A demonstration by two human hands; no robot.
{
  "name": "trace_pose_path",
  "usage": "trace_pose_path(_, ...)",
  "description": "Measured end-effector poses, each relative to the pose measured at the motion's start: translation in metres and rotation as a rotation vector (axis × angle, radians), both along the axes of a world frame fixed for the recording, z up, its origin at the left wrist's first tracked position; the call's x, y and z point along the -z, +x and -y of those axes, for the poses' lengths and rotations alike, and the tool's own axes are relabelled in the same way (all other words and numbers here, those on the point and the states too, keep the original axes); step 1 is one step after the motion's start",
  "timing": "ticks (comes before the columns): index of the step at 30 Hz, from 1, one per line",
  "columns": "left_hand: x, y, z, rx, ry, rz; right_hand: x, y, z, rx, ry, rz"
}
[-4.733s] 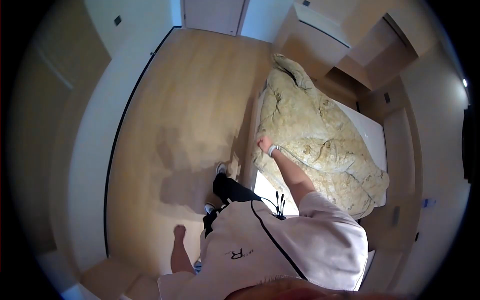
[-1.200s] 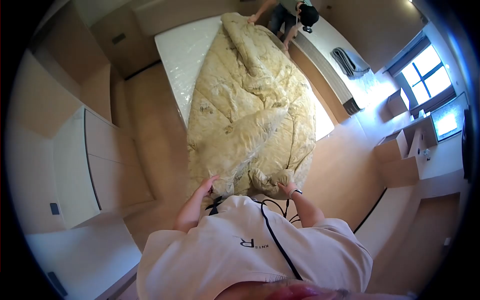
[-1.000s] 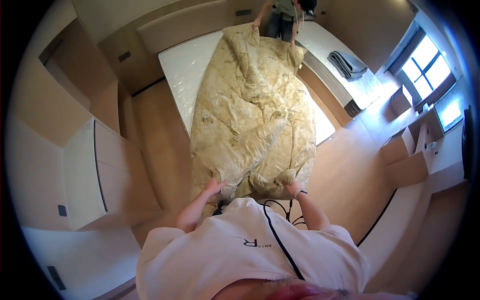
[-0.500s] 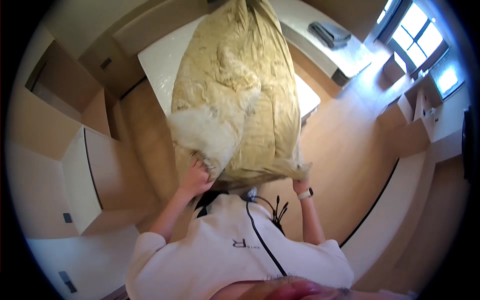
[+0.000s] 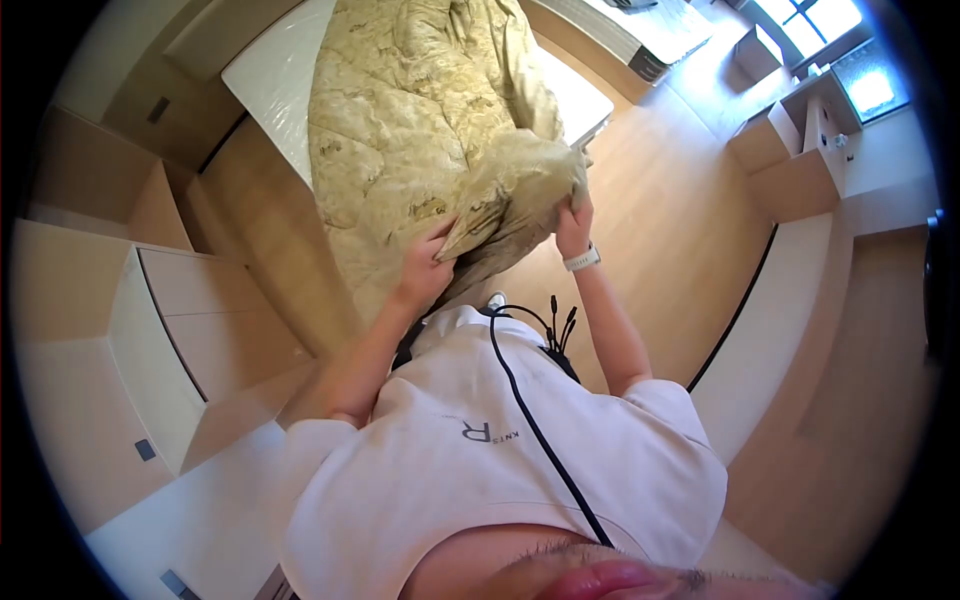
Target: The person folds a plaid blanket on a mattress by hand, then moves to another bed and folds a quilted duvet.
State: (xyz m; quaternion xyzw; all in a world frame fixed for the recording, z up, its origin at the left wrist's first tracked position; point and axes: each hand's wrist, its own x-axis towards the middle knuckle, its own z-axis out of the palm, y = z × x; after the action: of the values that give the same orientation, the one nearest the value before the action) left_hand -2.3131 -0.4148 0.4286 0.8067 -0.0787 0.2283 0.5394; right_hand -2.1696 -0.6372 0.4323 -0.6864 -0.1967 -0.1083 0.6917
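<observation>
A large yellowish quilt (image 5: 400, 120) with a faint pattern spreads over the bed, and its near end hangs off toward me. My left hand (image 5: 428, 268) is closed on the quilt's near edge, left of centre. Farther right, my right hand (image 5: 574, 228), with a pale watch band on the wrist, grips a raised corner of it. Between the hands the cloth is bunched, with a dark fold under it. Beneath the quilt, the mattress (image 5: 275, 85) has a shiny plastic-like cover and shows at both sides.
A second mattress (image 5: 660, 30) lies at the upper right. Wooden cabinets (image 5: 215, 310) stand on my left, and a desk with shelves (image 5: 790, 150) is on the right near the window (image 5: 810, 20). Black cables (image 5: 560, 330) hang at my waist. Wood floor (image 5: 680, 210) runs along the right.
Both hands have moved up in the view, the right one farther, lifting its corner. The pale, fluffy-looking part by the left hand no longer shows; patterned cloth faces up there.
</observation>
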Motion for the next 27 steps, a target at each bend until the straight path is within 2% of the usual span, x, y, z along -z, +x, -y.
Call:
trace_pose_path(2, 0.009, -0.033, -0.025, -0.186, 0.065, -0.041, 0.024, -0.004, 0.004, 0.019, 0.016, -0.069)
trace_pose_path(4, 0.006, -0.063, -0.046, -0.163, 0.033, -0.123, 0.065, -0.016, 0.005, 0.081, -0.046, -0.151)
trace_pose_path(7, -0.002, -0.088, -0.063, -0.119, 0.035, -0.212, 0.066, -0.035, -0.022, 0.023, -0.050, -0.288)
trace_pose_path(9, 0.008, -0.092, -0.069, -0.089, 0.057, -0.220, 0.051, -0.034, -0.058, 0.073, 0.042, -0.192)
trace_pose_path(11, 0.029, -0.099, -0.071, 0.022, -0.107, -0.274, 0.060, -0.025, -0.082, 0.074, -0.007, -0.106)
trace_pose_path(12, 0.027, -0.096, -0.071, 0.042, -0.108, -0.215, 0.059, -0.019, -0.089, -0.042, 0.062, -0.308)
trace_pose_path(13, 0.028, -0.102, -0.067, 0.050, -0.107, -0.214, 0.058, -0.016, -0.091, -0.034, 0.063, -0.306)
trace_pose_path(15, 0.026, -0.103, -0.067, 0.042, -0.341, -0.460, 0.055, -0.011, -0.095, -0.136, 0.792, -0.707)
trace_pose_path(16, 0.026, -0.104, -0.070, 0.055, -0.335, -0.465, 0.057, -0.016, -0.096, -0.123, 0.800, -0.704)
trace_pose_path(18, 0.029, -0.092, -0.073, 0.062, -0.153, -0.228, 0.053, -0.010, -0.105, -0.170, 0.632, -0.746)
trace_pose_path(20, 0.033, -0.083, -0.072, 0.047, -0.161, -0.216, 0.045, 0.004, -0.116, -0.247, 0.378, -0.682)
trace_pose_path(21, 0.035, -0.086, -0.072, 0.045, -0.156, -0.223, 0.044, 0.007, -0.118, -0.265, 0.376, -0.703)
trace_pose_path(23, 0.042, -0.083, -0.069, 0.011, -0.177, -0.258, 0.040, 0.021, -0.123, -0.419, 0.103, -0.597)
trace_pose_path(24, 0.042, -0.077, -0.066, -0.002, -0.214, -0.285, 0.044, 0.030, -0.127, -0.447, 0.107, -0.606)
trace_pose_path(26, 0.031, -0.064, -0.063, -0.011, -0.160, -0.284, 0.051, 0.050, -0.138, -0.374, -0.225, -0.409)
trace_pose_path(27, 0.027, -0.056, -0.063, 0.014, -0.106, -0.280, 0.063, 0.061, -0.145, -0.407, -0.224, -0.420)
